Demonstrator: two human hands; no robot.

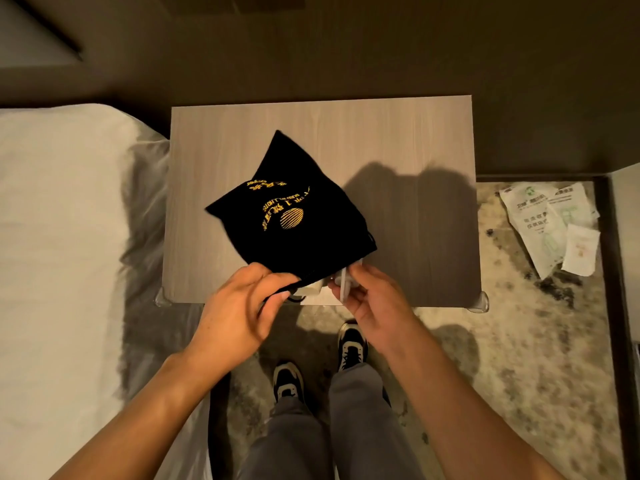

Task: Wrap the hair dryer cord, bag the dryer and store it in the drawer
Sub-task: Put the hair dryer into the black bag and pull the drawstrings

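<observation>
Your left hand [239, 306] pinches the mouth of the black drawstring cloth bag with gold print [294, 220], at the worktop's [381, 133] six o'clock edge, holding it open while your right hand [372, 299] grips the white hair dryer [341, 285], feeding it inside.

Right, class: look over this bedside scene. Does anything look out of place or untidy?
Yes. Crumpled white paper packets lie scattered on the floor right of the wooden table, like discarded litter. The black drawstring bag, held at its mouth by both hands, is simply mid-task.
</observation>
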